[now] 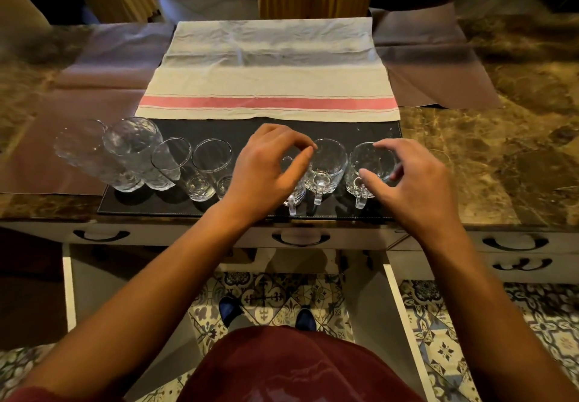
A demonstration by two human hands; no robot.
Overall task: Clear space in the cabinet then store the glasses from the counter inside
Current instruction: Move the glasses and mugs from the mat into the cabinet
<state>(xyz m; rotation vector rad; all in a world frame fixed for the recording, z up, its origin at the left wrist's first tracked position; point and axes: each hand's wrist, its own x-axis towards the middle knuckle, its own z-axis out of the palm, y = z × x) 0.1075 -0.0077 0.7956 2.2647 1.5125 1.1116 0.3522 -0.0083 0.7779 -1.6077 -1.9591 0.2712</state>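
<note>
Marble counter (488, 157): striped towel (269, 88) behind glasses; left hand (266, 170) & right hand (407, 182) pinch mug rims.

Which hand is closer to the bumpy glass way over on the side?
Left. The left hand hovers over a handled mug mid-mat, with two smooth glasses between it and the bumpy glass. The right hand is farther still, at the last mug on the opposite end.

Seven glasses in a row on black mat (360, 132); left hand (266, 170) curled over third mug (293, 195), right hand (407, 182) gripping rightmost mug (369, 163); striped towel (269, 88) beyond.
</note>
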